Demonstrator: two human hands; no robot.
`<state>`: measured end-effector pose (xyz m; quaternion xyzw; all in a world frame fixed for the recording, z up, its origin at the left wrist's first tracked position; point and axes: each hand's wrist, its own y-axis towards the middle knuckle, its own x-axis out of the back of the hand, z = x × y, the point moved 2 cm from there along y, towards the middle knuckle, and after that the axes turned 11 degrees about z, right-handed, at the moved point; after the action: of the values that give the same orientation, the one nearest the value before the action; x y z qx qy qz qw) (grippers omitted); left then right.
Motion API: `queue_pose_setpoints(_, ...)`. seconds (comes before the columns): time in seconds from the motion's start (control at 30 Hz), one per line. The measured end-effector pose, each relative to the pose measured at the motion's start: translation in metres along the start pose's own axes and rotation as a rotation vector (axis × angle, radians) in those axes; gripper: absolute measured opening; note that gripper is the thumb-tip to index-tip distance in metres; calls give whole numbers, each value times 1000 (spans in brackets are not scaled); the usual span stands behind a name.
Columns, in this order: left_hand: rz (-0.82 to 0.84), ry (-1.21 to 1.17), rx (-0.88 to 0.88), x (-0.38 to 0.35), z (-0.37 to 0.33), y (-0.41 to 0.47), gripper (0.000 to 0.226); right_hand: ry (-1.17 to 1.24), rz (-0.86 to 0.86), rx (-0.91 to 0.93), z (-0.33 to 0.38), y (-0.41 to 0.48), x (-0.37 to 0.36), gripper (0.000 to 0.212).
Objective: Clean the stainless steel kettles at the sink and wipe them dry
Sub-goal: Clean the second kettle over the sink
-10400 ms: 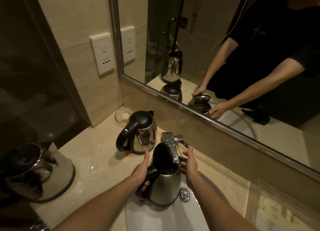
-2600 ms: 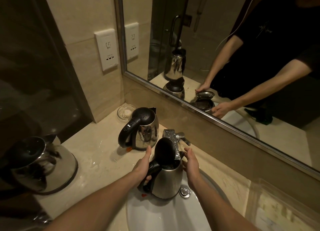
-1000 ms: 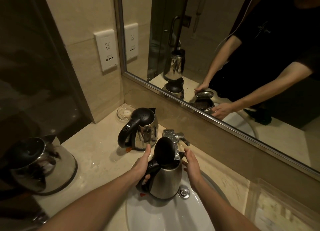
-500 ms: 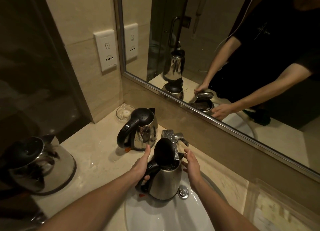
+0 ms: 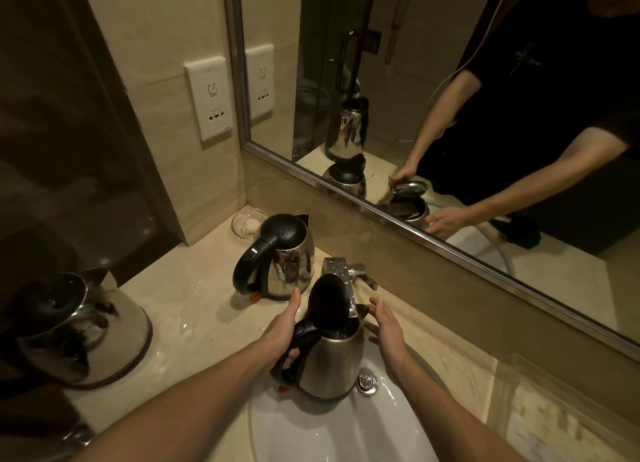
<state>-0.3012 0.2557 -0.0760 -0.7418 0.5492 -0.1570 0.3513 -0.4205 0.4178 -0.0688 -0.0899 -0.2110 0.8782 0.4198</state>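
A stainless steel kettle (image 5: 329,364) stands in the white sink basin (image 5: 332,430) with its black lid (image 5: 327,300) flipped up under the chrome faucet (image 5: 341,271). My left hand (image 5: 282,330) grips its black handle, thumb raised. My right hand (image 5: 386,326) hovers beside the kettle's right side by the spout, fingers relaxed and holding nothing. A second steel kettle (image 5: 277,257) with its lid down sits on the counter behind. A third kettle (image 5: 79,330) stands at the near left.
A small glass dish (image 5: 247,224) sits in the counter corner. A wall socket plate (image 5: 209,103) is above it. The mirror (image 5: 450,98) runs along the back wall. The beige counter (image 5: 187,309) is wet. A chrome drain knob (image 5: 365,382) sits at the basin rim.
Little has moved; my right hand has drawn slightly off the kettle's side, fingers now apart from it. The left hand keeps its grip on the handle.
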Motion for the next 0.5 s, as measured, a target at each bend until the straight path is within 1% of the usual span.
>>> queue_pose_setpoints(0.13,-4,1,2,3,1,1,60,-1,0,-2,1,0,0,45)
queue_pose_setpoints(0.27,-6,-1,4,4,1,1,69,-9,5,0,0,-1,1,46)
queue_pose_setpoints(0.33,-4,2,0,3,1,1,67,-6,10,-1,1,-1,0,46)
queue_pose_setpoints(0.5,-15,-3,14,4,1,0,71,-2,15,2,2,-1,-1,45)
